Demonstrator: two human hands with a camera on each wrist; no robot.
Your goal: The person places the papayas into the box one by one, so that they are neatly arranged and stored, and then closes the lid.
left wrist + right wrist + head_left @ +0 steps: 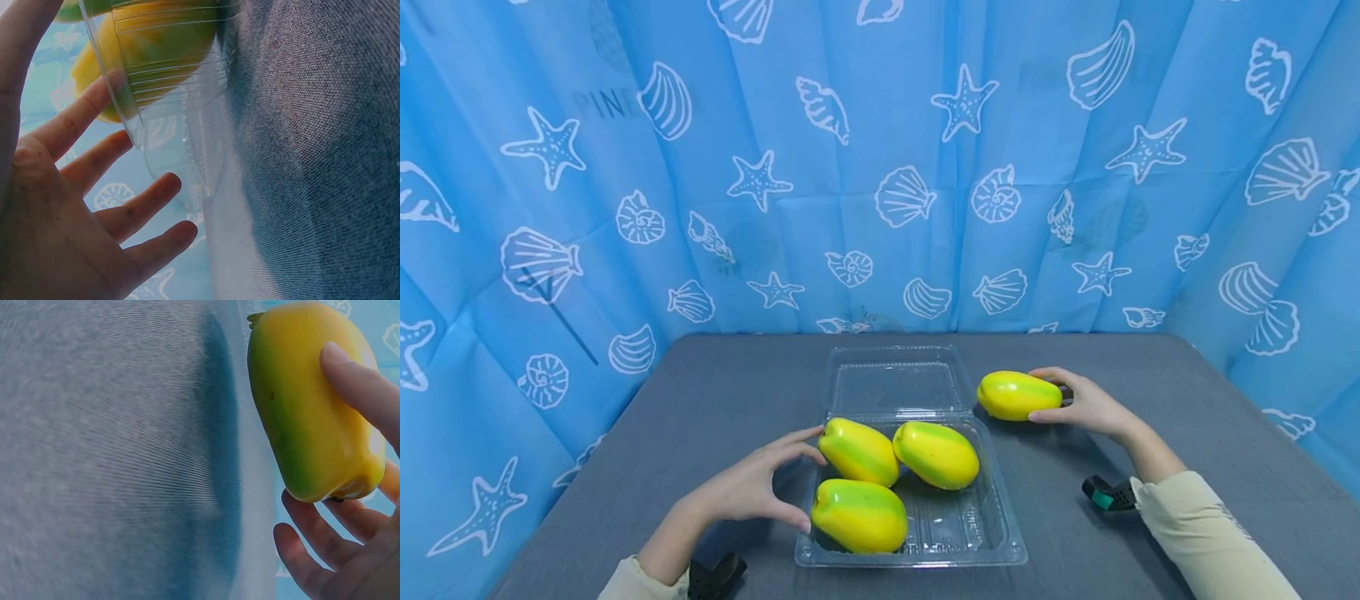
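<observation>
Yellow-green fruit (1017, 395), gripped by the right hand (1086, 407), beside a clear container (955, 525) holding three matching fruits (861, 517); the left hand (741, 485) spreads wide at its left side.

We lose the near edge of the table (722, 392) and the ends of both sleeves (1210, 533) below the head view. Toward the table's far edge, a yellow-green fruit (312, 406) hides some fingertips of the right hand (362, 559) from its wrist camera. We cannot see the clear container (973, 557) floor under its three fruits (940, 456), nor read all the faint lettering (613, 103).
</observation>
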